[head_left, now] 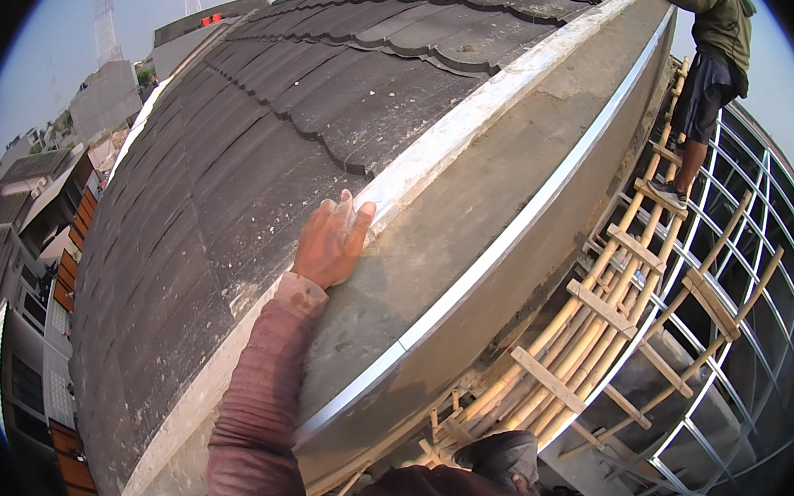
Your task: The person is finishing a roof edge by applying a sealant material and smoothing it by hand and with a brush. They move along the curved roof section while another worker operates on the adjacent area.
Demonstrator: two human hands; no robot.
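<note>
Mortar edging [488, 103], pale and narrow, runs diagonally between dark roof tiles [356, 88] and a grey cement ledge [477, 200]. Palm down, the left hand [330, 244] rests on the edging near mid-view, its fingers loosely extended and not closed around it; a maroon sleeve [259, 417] covers that forearm. The right hand cannot be made out, so its grip I cannot tell. A white strip [499, 246] lines the ledge's outer edge. Beyond, 1 co-worker [713, 23] stands on bamboo scaffolding [636, 249], a hand near the edging's far end.
</note>
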